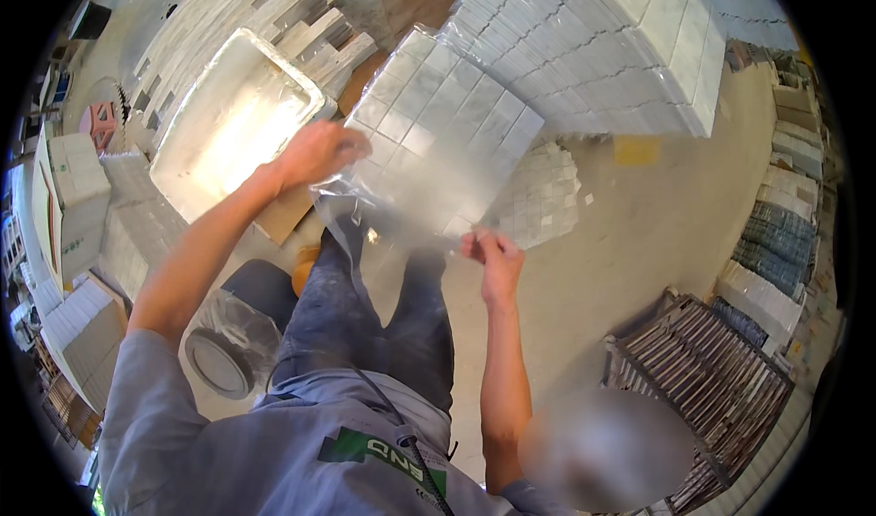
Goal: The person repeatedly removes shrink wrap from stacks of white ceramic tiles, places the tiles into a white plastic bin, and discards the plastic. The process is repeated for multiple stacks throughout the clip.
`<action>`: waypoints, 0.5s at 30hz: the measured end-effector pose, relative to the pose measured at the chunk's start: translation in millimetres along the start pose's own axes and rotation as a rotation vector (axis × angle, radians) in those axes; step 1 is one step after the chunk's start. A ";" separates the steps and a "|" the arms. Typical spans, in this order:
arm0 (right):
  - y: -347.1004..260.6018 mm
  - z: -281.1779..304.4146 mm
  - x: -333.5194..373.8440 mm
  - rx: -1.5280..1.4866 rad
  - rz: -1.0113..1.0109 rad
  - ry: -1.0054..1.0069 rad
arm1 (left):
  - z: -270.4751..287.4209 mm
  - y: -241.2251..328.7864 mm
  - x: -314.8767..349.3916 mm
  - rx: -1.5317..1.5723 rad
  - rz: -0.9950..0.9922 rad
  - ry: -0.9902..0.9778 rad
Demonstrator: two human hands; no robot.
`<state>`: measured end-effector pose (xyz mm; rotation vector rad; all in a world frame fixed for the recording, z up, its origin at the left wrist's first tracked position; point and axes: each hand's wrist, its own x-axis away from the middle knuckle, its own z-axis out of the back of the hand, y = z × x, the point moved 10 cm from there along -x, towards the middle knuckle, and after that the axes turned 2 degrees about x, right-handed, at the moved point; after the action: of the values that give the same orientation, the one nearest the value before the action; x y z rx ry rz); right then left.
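Observation:
A square sheet of white and pale grey marble mosaic tile point(424, 124) lies in front of me on top of a pile. Clear plastic film point(342, 187) hangs along its near edge, between my two hands. My left hand point(319, 154) is at the sheet's left edge, fingers curled and closed on the film. Lower, by the sheet's near right corner, my right hand point(495, 256) is closed in a pinch on the film's other end. A hazy blur covers the near part of the sheet, so the film's exact outline is hidden there.
A white plastic tub point(173, 169) stands left of the sheet, beside wood-toned tile sheets point(219, 23). Tall stacks of mosaic sheets point(584, 51) rise at the far right. Loose mosaic point(547, 197) lies on the floor. A slatted crate point(703, 379) stands near right, beside a blurred rounded shape point(607, 448).

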<state>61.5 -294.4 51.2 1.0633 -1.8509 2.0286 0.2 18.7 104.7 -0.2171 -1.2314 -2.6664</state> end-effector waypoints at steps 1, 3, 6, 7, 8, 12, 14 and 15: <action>2.8 6.9 -17.0 -0.026 0.013 0.023 | 1.4 -3.2 -16.3 0.009 0.024 -0.011; -4.7 13.8 -41.0 -0.053 0.035 0.062 | 3.8 -14.4 -39.8 0.095 0.091 -0.049; -22.7 20.0 -70.8 -0.065 0.061 0.105 | 3.0 -33.2 -75.4 0.265 0.161 -0.092; -26.6 20.6 -78.4 -0.068 0.063 0.104 | 5.4 -36.3 -85.5 0.284 0.158 -0.073; -29.8 20.5 -85.6 -0.070 0.066 0.104 | 7.2 -39.3 -94.9 0.304 0.155 -0.055; -45.8 27.7 -112.4 -0.030 0.116 0.207 | 19.4 -53.4 -129.8 0.410 0.228 0.123; -52.7 30.5 -125.0 -0.017 0.145 0.262 | 20.6 -67.3 -143.3 0.449 0.279 0.197; -56.0 32.6 -130.6 0.010 0.152 0.292 | 21.9 -74.5 -149.9 0.467 0.305 0.234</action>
<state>200.6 -272.4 13.5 0.6030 -1.8158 2.1423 129.0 100.0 32.0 -0.0158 -1.5502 -2.0185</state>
